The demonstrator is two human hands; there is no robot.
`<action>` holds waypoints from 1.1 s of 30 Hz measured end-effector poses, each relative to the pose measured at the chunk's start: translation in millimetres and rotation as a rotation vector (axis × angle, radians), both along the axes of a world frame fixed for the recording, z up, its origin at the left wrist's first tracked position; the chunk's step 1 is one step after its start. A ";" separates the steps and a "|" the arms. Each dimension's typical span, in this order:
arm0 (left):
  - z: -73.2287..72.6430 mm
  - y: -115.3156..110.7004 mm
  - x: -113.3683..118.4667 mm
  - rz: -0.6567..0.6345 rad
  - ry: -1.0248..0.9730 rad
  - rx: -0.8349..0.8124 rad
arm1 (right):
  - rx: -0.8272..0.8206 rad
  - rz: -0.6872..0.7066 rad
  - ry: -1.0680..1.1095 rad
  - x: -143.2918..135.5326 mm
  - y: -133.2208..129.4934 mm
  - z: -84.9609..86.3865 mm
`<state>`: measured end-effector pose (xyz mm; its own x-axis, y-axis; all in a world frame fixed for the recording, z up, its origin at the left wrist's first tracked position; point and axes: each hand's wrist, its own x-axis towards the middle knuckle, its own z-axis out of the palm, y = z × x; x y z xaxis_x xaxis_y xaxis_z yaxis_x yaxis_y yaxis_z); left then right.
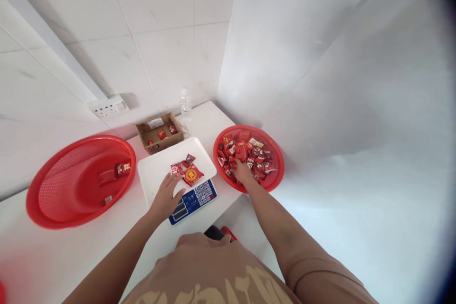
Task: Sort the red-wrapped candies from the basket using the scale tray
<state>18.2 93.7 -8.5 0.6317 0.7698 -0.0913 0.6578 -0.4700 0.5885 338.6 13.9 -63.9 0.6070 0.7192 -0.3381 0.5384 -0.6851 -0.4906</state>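
Note:
My left hand (166, 196) is over the near edge of the white tray (156, 171) of a digital scale, fingers apart beside several red snack packets (193, 175). Below the tray shows the scale's blue keypad panel (194, 202). My right hand (242, 172) reaches into the right red basket (280, 166), which holds many small red packets (261, 156). Its fingertips are among the packets, and I cannot make out whether they grip one.
A larger red basket (39, 199) at the left holds a few packets. Behind the scale stand an open cardboard box (153, 146) with packets inside and a clear bottle (185, 103). A wall socket (109, 108) is behind; a wall rises on the right.

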 end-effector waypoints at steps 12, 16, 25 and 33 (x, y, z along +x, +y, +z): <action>16.9 -3.0 4.2 0.054 -0.065 -0.112 | 0.461 -0.376 0.350 -7.7 -17.6 46.8; 37.4 -14.2 30.2 0.108 -0.247 -0.464 | 0.502 -0.330 0.801 -47.0 -11.1 75.8; 27.2 -30.7 34.0 0.398 -0.469 -0.972 | 0.288 0.013 1.002 -135.7 0.4 70.0; 13.0 -10.8 2.1 0.520 -0.351 -0.910 | 0.413 -0.300 0.903 -115.2 27.3 54.3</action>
